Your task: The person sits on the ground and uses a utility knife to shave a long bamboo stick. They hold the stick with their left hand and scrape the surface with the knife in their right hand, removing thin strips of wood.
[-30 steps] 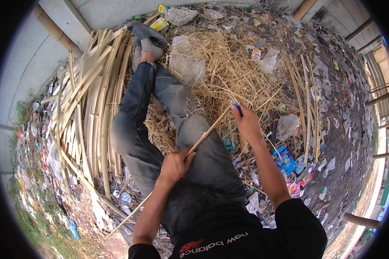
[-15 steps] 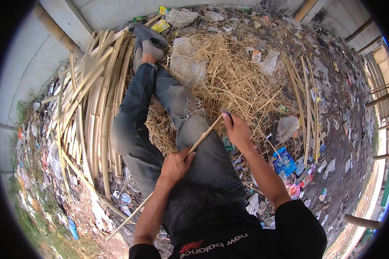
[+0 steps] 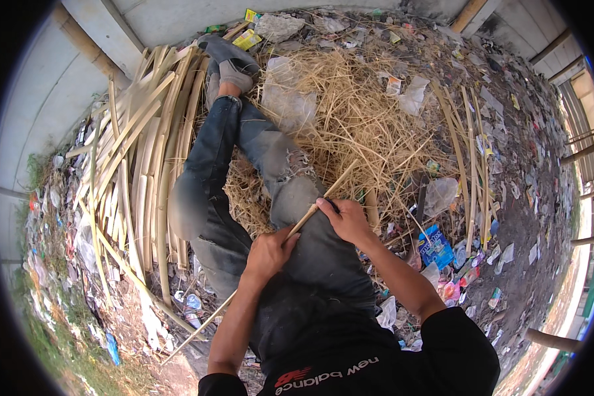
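A long bamboo strip (image 3: 302,221) lies slantwise over my thigh, its far end above the pile of shavings and its other end passing under my left forearm to the lower left. My left hand (image 3: 268,255) is closed round the strip near its middle. Farther up the strip, my right hand (image 3: 344,218) is closed on a dark-handled knife (image 3: 333,205), mostly hidden by the fingers, with the thumb against the strip.
Pale shavings (image 3: 369,125) are heaped beyond my legs. Many split bamboo strips (image 3: 148,165) lean in a stack on the left, and several thin strips (image 3: 470,158) lie on the right. A blue packet (image 3: 435,247) and other litter cover the ground. A grey wall (image 3: 39,119) bounds the left.
My right hand has slid down the strip, toward me and to the left, nearer my left hand. More of the strip's far end now shows. My left hand stays nearly in place.
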The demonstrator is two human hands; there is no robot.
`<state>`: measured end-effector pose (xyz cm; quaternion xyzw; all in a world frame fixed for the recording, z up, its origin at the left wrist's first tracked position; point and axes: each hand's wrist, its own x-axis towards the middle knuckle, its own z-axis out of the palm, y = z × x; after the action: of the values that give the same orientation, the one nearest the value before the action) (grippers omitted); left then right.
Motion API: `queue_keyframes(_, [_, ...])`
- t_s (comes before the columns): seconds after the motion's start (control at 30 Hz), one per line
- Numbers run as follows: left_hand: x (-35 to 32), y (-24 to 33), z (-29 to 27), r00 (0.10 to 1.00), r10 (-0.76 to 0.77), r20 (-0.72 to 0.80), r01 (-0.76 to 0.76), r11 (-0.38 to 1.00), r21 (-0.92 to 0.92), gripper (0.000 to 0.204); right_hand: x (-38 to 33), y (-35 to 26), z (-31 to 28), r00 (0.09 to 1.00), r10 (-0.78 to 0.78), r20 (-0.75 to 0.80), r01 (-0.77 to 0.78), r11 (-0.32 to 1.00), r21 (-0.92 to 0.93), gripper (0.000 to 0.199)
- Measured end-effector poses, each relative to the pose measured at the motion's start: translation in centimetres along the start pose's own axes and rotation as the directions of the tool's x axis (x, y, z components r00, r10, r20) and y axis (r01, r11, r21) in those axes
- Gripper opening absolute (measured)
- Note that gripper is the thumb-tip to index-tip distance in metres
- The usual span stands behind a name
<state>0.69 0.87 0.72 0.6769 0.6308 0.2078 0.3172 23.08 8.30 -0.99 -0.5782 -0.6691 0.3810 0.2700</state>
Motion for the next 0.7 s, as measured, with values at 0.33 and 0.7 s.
queue_keyframes(0.33, [0.3, -0.4, 0.2, 1.0, -0.014, 0.02, 0.014, 0.999, -0.03, 0.027, 0.8, 1.7, -4.3, 0.755, -0.014, 0.656, -0.339, 0.847, 0.409, 0.057])
queue_keyframes(0.7, [-0.1, -0.8, 0.8, 1.0, -0.005, -0.021, 0.005, 1.0, -0.008, 0.029, 2.6, 3.2, -4.2, 0.968, 0.096, -0.23, -0.097, 0.995, 0.004, 0.049])
